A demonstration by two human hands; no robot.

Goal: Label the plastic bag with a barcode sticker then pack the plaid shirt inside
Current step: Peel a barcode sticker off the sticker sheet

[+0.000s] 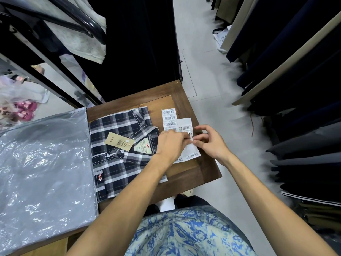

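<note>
A folded navy-and-white plaid shirt [120, 145] with a tan price tag lies on a small wooden table [195, 174]. To its right lie two white sheets of barcode stickers [186, 126]. My left hand [171, 145] and my right hand [210, 141] meet over the nearer sheet, fingertips pinching at a sticker on it. A stack of clear plastic bags [44, 172] lies flat at the left, beside the shirt.
A black metal rack [55, 52] with hanging clothes stands at the back left. Dark folded garments [304, 145] are stacked along the right side. Grey tiled floor [212, 89] runs between the table and those stacks.
</note>
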